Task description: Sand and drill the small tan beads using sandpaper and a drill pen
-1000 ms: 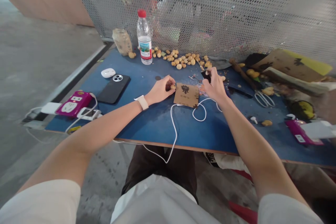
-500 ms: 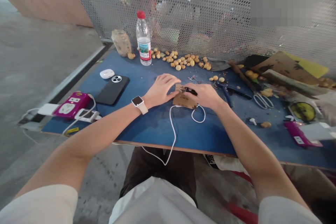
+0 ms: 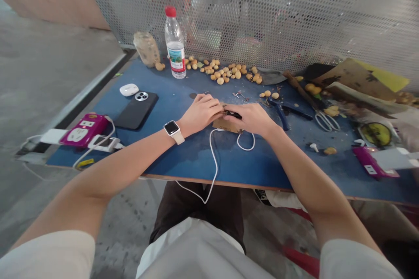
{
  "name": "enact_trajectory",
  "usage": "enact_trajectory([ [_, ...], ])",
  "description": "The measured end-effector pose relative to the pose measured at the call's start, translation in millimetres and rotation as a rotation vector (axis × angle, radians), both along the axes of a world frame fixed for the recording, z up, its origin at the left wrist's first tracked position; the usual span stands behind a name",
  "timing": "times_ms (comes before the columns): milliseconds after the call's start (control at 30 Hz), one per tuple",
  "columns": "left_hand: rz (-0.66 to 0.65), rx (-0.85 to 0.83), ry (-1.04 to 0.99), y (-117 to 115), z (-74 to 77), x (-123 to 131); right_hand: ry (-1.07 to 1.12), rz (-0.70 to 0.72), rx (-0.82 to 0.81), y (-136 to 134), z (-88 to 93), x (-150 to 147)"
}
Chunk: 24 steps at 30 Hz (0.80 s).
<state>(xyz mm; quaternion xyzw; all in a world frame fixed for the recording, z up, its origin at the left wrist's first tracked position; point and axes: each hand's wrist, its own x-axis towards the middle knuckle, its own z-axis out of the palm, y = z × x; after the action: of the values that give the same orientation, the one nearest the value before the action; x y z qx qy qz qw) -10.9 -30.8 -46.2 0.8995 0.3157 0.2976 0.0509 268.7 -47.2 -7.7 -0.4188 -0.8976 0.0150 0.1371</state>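
My left hand (image 3: 204,112), with a watch (image 3: 172,128) on the wrist, rests at the left edge of a small piece of brown cardboard (image 3: 226,126). Its fingers are curled together, and whatever they pinch is hidden. From the other side my right hand (image 3: 254,117) grips a small dark tool-like object (image 3: 233,114) between thumb and fingers, over the cardboard. The fingertips of both hands nearly meet. A white cable (image 3: 214,157) runs from under the cardboard over the table's front edge, with a loop to the right.
Behind the hands lie several round tan fruits (image 3: 238,74) and a water bottle (image 3: 176,52). A phone (image 3: 137,111) and purple power strip (image 3: 85,130) lie left. To the right are blue-handled pliers (image 3: 279,113), scissors (image 3: 327,121), an earbud (image 3: 314,147) and another purple strip (image 3: 373,161).
My left hand has closed from spread fingers and moved in to the cardboard's left edge. My right hand keeps its grip on the dark object and has shifted slightly left.
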Motion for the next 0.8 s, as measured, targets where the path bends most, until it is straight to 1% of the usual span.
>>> enact_trajectory([
  [233, 0.003, 0.027, -0.03, -3, 3.8, 0, 0.1, -0.026, -0.03, -6, -1.7, -10],
  [467, -0.003, 0.004, -0.034, -9, 7.4, 4, 0.28, -0.054, 0.011, -9, -8.2, -17],
  [633, 0.007, 0.013, -0.024, -12, 8.1, 5, 0.269, -0.056, 0.043, -9, -10.1, -16],
  [800, 0.023, 0.089, 0.037, -13, 6.8, 7, 0.26, -0.032, 0.093, -8, -15.3, -15],
])
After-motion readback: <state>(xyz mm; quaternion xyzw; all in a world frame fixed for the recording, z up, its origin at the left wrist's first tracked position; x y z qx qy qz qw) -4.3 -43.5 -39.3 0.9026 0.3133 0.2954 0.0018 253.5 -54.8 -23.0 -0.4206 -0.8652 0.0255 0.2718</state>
